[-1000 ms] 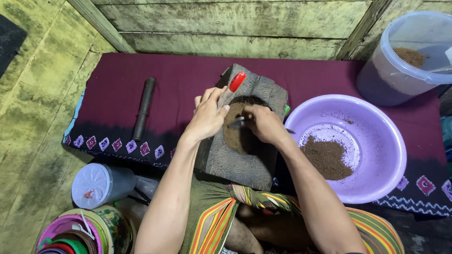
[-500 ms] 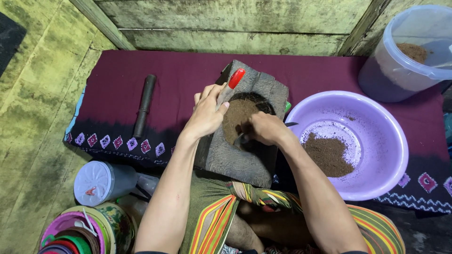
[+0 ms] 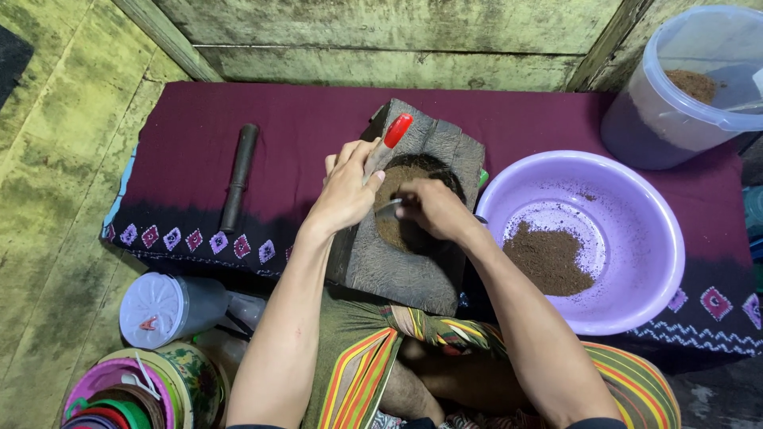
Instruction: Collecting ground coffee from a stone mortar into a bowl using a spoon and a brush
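Note:
A grey stone mortar block (image 3: 397, 270) rests tilted on my lap, its hollow filled with brown powder (image 3: 393, 208). My left hand (image 3: 347, 189) grips a tool with a red handle tip (image 3: 397, 129) at the block's left edge. My right hand (image 3: 433, 208) is closed on a metal spoon (image 3: 387, 209), whose bowl sits in the powder. To the right stands a purple plastic basin (image 3: 648, 238) with a heap of the same brown powder (image 3: 548, 258).
A dark stone pestle (image 3: 238, 176) lies on the maroon cloth (image 3: 262, 119) at left. A clear lidded bucket (image 3: 675, 95) with powder stands at top right. A white-lidded jar (image 3: 159, 310) and stacked coloured bowls (image 3: 135, 393) sit at bottom left. A wooden wall runs behind.
My right hand has slid slightly down and left inside the hollow with the spoon. My left hand stays on the red-tipped tool.

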